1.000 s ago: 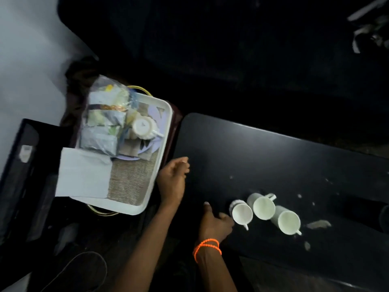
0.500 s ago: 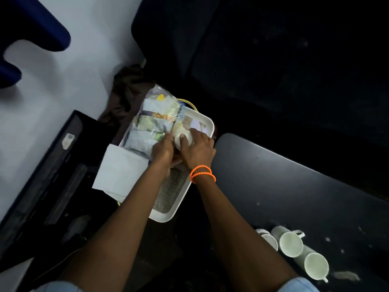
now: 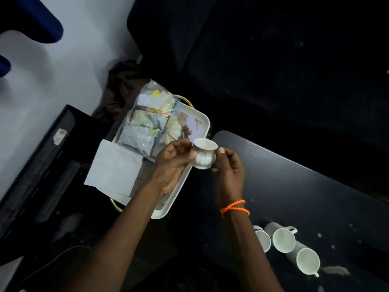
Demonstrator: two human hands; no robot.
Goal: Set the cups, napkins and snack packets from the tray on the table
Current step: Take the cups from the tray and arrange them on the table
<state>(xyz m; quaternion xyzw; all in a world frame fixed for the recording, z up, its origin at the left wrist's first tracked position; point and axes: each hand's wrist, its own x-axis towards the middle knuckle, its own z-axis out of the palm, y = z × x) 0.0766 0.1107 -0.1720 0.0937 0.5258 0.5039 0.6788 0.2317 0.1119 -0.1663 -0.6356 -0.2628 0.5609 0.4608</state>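
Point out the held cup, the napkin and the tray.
cup (image 3: pixel 203 153), head view, on its side wall
napkin (image 3: pixel 112 165), head view, on its flat middle
tray (image 3: pixel 205 121), head view, on its far rim

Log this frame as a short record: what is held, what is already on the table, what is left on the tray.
held: small patterned cup, lifted over the tray edge
left hand: grip on the cup's side
right hand: grip on the cup's other side
on table: three white mugs, lying on their sides
on tray: bag of snack packets, white napkin
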